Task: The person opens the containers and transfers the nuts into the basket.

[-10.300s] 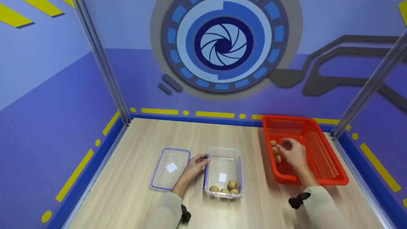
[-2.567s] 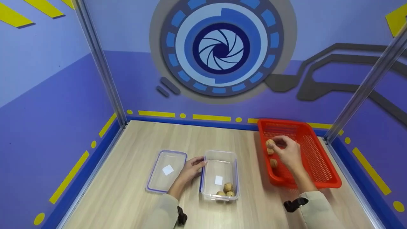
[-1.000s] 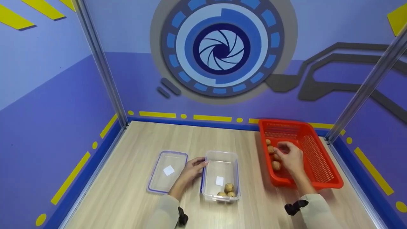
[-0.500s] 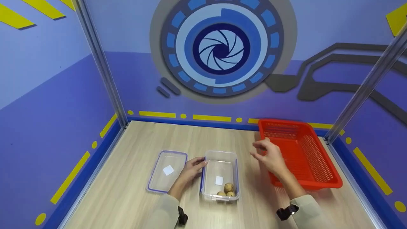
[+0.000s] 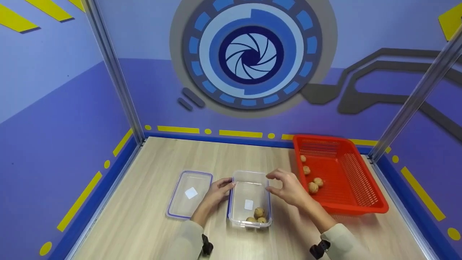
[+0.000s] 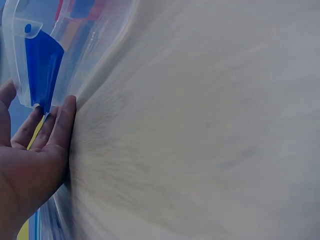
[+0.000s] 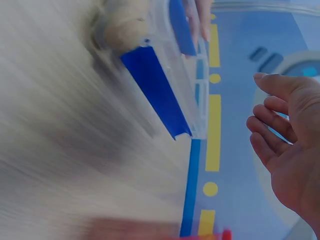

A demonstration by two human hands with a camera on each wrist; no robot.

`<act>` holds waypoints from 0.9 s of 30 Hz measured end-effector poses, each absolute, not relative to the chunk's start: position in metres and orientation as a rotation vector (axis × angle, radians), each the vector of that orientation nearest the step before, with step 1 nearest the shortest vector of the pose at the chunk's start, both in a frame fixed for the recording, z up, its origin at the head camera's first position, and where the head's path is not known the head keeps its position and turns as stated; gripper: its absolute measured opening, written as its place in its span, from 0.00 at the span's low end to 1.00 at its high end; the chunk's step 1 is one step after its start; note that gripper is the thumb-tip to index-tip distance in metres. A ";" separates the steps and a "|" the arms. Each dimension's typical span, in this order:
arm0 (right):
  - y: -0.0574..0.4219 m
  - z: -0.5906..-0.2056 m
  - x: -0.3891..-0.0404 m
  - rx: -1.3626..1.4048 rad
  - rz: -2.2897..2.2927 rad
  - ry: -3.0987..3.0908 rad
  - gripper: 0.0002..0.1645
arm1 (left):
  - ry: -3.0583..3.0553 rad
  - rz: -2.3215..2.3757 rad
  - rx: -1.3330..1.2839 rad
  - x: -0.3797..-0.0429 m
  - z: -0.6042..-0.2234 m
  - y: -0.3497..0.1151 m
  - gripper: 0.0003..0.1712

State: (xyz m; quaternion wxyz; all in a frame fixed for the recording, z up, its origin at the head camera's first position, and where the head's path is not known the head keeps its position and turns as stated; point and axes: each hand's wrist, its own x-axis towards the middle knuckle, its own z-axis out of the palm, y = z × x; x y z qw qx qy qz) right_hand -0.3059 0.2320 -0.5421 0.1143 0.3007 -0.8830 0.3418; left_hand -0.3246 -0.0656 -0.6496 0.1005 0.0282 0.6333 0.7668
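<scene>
A clear plastic food container (image 5: 240, 191) with blue side clips stands uncovered mid-table. Three walnuts (image 5: 259, 212) lie in its near right corner. My left hand (image 5: 216, 193) rests at its left side; in the left wrist view, the fingertips of the left hand (image 6: 42, 145) touch the wall by a blue clip (image 6: 44, 67). My right hand (image 5: 288, 187) hovers at the right rim, thumb and fingers apart. In the right wrist view, the right hand (image 7: 290, 130) has nothing between its loosely bent fingers. Several more walnuts (image 5: 313, 187) lie along the left side of the red basket (image 5: 361, 210).
Left of the container, a clear lid (image 5: 186, 206) with a blue-edged seal lies flat on the wooden table (image 5: 162, 155). The basket stands at the right, close to the back wall (image 5: 151, 90). Metal posts (image 5: 119, 72) mark the corners of the booth.
Earlier my right hand pinched a walnut in the basket; now it has moved left, empty, to the container's rim. The container held several walnuts, now three. My left hand has stayed put.
</scene>
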 end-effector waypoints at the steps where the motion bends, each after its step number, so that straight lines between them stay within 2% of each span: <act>1: 0.230 -0.544 -0.305 0.891 0.999 -2.602 0.19 | 1.874 2.264 0.080 -0.324 -0.649 -0.066 0.31; 27: 0.204 -0.575 -0.291 1.238 0.690 -2.706 0.21 | 1.919 2.243 0.068 -0.324 -0.649 -0.065 0.32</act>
